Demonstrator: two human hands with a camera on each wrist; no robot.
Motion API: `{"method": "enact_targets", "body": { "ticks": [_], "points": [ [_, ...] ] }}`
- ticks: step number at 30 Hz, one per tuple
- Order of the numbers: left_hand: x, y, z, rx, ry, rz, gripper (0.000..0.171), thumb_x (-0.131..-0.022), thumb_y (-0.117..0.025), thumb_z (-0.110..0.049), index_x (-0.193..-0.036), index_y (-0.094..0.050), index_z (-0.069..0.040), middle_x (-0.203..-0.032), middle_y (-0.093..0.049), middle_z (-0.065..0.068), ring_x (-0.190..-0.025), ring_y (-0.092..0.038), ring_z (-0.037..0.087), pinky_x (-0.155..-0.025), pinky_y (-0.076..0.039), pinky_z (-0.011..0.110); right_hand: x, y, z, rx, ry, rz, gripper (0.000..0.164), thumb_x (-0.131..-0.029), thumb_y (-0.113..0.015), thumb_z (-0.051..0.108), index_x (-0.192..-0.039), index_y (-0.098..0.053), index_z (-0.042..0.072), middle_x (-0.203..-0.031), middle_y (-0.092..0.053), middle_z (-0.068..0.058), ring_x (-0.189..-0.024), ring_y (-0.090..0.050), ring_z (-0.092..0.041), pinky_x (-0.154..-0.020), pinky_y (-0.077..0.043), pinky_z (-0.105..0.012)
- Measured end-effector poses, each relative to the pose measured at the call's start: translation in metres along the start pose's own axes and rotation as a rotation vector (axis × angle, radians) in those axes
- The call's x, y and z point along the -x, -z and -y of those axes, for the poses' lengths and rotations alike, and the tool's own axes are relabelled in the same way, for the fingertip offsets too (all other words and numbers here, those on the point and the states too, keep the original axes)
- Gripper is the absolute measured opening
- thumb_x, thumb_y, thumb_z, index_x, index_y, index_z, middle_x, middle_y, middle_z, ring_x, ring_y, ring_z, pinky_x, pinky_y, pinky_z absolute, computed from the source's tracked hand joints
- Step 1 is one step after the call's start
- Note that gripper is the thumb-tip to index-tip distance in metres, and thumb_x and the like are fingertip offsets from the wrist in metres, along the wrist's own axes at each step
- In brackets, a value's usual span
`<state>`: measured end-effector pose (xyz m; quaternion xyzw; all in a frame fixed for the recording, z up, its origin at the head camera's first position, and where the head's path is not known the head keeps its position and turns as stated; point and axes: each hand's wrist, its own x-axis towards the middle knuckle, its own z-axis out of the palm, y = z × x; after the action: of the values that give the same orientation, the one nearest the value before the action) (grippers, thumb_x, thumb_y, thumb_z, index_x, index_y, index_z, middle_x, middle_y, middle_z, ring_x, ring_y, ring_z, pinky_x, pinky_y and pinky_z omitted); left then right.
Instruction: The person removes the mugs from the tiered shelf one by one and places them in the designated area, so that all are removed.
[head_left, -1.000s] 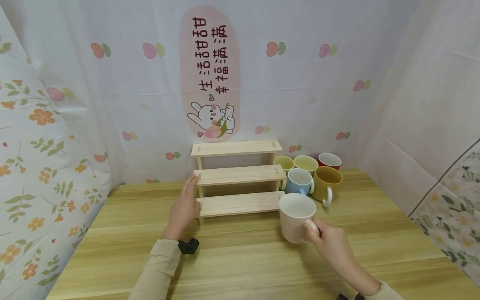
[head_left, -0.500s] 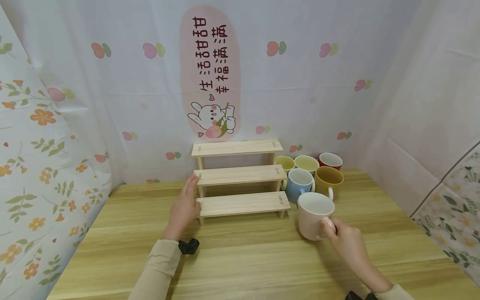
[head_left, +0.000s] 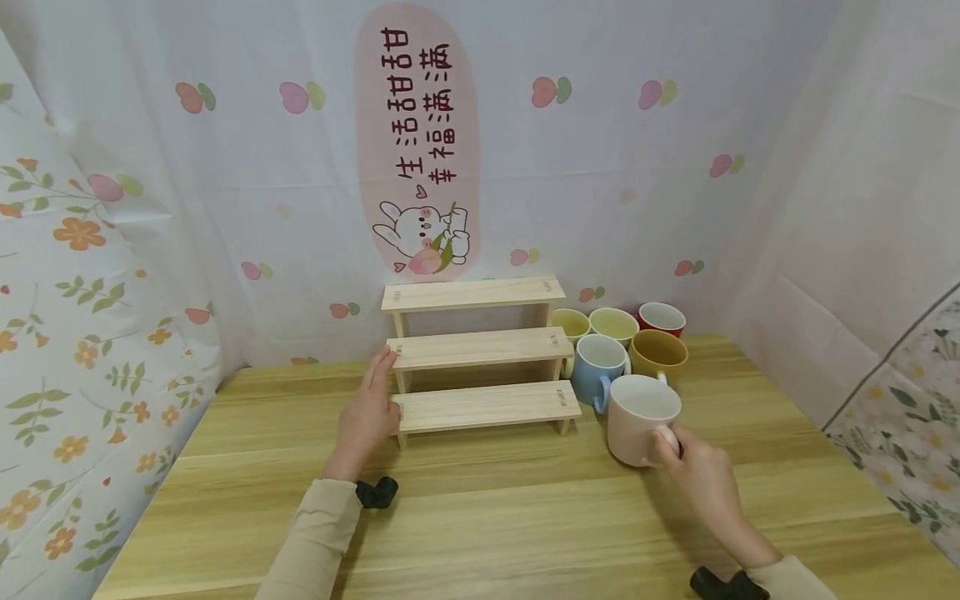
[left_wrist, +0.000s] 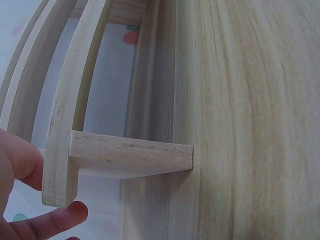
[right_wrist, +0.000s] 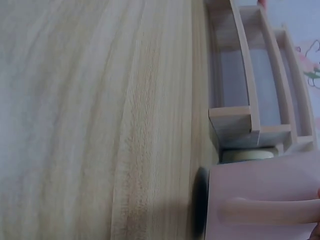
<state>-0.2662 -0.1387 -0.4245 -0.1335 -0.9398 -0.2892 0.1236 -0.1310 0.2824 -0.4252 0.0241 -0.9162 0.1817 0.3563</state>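
Observation:
A three-tier wooden shelf [head_left: 483, 406] stands on the table. My left hand [head_left: 365, 425] holds its left end; in the left wrist view a thumb and a finger lie on either side of the end of the lowest board [left_wrist: 60, 185]. My right hand [head_left: 701, 475] grips the handle of a pale pink mug [head_left: 636, 429]. The mug is upright, just right of the shelf's front and in front of a blue mug [head_left: 592, 367]. In the right wrist view the pink mug [right_wrist: 270, 180] shows side-on, its base close over the table; most of the hand is outside that view.
Behind the pink mug several mugs stand close together: a mustard one [head_left: 658, 350], a red one [head_left: 662, 317] and yellow-green ones [head_left: 613, 323]. A patterned cloth [head_left: 315, 208] hangs behind the table [head_left: 480, 533] and at both sides.
My right hand has moved the pink mug to the right, away from the shelf's front corner, then slightly back towards the other mugs. The left hand has stayed at the shelf's end.

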Motion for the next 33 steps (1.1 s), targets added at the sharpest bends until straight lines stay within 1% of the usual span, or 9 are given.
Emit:
{"method": "enact_targets", "body": {
  "ticks": [4,8,11,17,21,24,27,30,33],
  "points": [
    [0.000,0.001,0.000,0.006,0.004,0.009,0.077,-0.080,-0.052,0.006,-0.151,-0.026,-0.013,-0.159,-0.019,-0.001,-0.044,-0.032,0.012,-0.040,-0.030,0.025,-0.003,-0.001,-0.002,0.000,0.007,0.000,0.033,-0.080,-0.070,0.005,-0.061,-0.044,0.009,-0.049,-0.036,0.003,-0.046,-0.029,-0.008,-0.040,-0.024,-0.022],
    [0.001,0.002,-0.001,0.001,0.004,0.005,0.078,-0.080,-0.053,0.006,-0.151,-0.026,-0.013,-0.159,-0.019,0.000,-0.043,-0.032,0.012,-0.040,-0.030,0.025,-0.007,-0.004,-0.001,-0.006,-0.017,0.017,0.032,-0.081,-0.069,0.006,-0.062,-0.044,0.008,-0.050,-0.036,0.001,-0.046,-0.033,-0.014,-0.041,-0.025,-0.026],
    [0.003,0.004,-0.001,-0.001,0.004,0.003,0.079,-0.079,-0.053,0.007,-0.151,-0.026,-0.012,-0.159,-0.020,0.001,-0.043,-0.032,0.012,-0.040,-0.029,0.025,-0.009,-0.006,0.000,-0.003,-0.042,0.053,0.032,-0.081,-0.069,0.007,-0.061,-0.044,0.008,-0.051,-0.036,0.000,-0.046,-0.034,-0.017,-0.042,-0.026,-0.029],
    [0.002,0.003,-0.004,0.002,0.008,0.009,0.080,-0.079,-0.053,0.007,-0.151,-0.025,-0.012,-0.160,-0.019,0.001,-0.043,-0.031,0.012,-0.040,-0.029,0.024,-0.012,-0.009,-0.001,0.000,-0.092,0.147,0.028,-0.085,-0.067,0.013,-0.064,-0.048,0.007,-0.052,-0.038,0.000,-0.048,-0.036,-0.018,-0.043,-0.027,-0.031],
    [0.000,0.001,-0.005,0.005,0.005,0.016,0.081,-0.079,-0.053,0.006,-0.151,-0.023,-0.013,-0.160,-0.018,0.000,-0.043,-0.031,0.012,-0.040,-0.028,0.024,-0.016,-0.009,-0.001,-0.004,-0.164,0.194,0.029,-0.089,-0.062,0.018,-0.066,-0.049,0.008,-0.054,-0.041,-0.002,-0.050,-0.039,-0.020,-0.044,-0.028,-0.031],
    [-0.002,0.000,-0.004,-0.004,0.008,0.019,0.082,-0.078,-0.054,0.006,-0.152,-0.022,-0.013,-0.160,-0.017,0.001,-0.043,-0.031,0.012,-0.040,-0.028,0.024,-0.018,-0.009,-0.001,-0.003,-0.198,0.218,0.031,-0.091,-0.060,0.021,-0.065,-0.048,0.009,-0.055,-0.042,-0.003,-0.052,-0.040,-0.021,-0.045,-0.027,-0.031],
    [-0.002,0.001,-0.003,-0.005,0.012,0.020,0.082,-0.078,-0.054,0.006,-0.152,-0.022,-0.013,-0.160,-0.017,0.001,-0.043,-0.032,0.012,-0.040,-0.028,0.024,-0.018,-0.010,-0.001,-0.007,-0.202,0.226,0.032,-0.091,-0.059,0.023,-0.065,-0.048,0.009,-0.055,-0.043,-0.003,-0.052,-0.041,-0.021,-0.046,-0.027,-0.031],
    [-0.001,0.002,-0.004,0.021,0.013,0.032,0.082,-0.079,-0.052,0.006,-0.152,-0.021,-0.013,-0.160,-0.015,0.000,-0.043,-0.032,0.013,-0.040,-0.027,0.024,-0.018,-0.010,0.000,-0.015,-0.206,0.240,0.030,-0.092,-0.059,0.023,-0.067,-0.051,0.008,-0.055,-0.045,-0.003,-0.052,-0.042,-0.021,-0.046,-0.029,-0.031],
    [0.000,0.002,-0.004,0.054,0.018,0.049,0.082,-0.080,-0.051,0.005,-0.153,-0.018,-0.013,-0.161,-0.012,0.000,-0.043,-0.032,0.012,-0.041,-0.027,0.024,-0.020,-0.007,-0.001,-0.030,-0.225,0.298,0.028,-0.092,-0.057,0.026,-0.075,-0.057,0.004,-0.059,-0.050,-0.005,-0.055,-0.046,-0.022,-0.048,-0.032,-0.031]
  ]
}}
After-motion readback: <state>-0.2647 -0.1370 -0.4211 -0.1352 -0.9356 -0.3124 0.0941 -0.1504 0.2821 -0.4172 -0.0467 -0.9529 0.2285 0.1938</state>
